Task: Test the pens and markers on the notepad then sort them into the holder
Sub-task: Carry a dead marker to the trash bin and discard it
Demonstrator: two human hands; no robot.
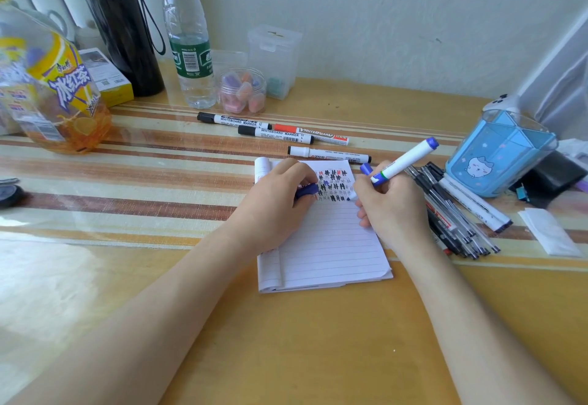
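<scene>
Uncapped blue marker [402, 161] tilted, tip on lined notepad [327, 245] with hash marks on top, its cap [306, 190] nearby, four whiteboard markers [276, 134] behind, pens [451, 213] piled beside holder [496, 156].

Far left corner: iced-tea bottle [54, 86], yellow box [109, 78], black flask [121, 29].
Far edge: water bottle [191, 54], clear jar [241, 90], clear box [276, 58].
Right edge: folded white paper [550, 229].

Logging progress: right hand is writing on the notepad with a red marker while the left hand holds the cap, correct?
No. The head view shows the marker in the right hand is blue, not red; it writes on the notepad while the left hand holds the cap.
</scene>
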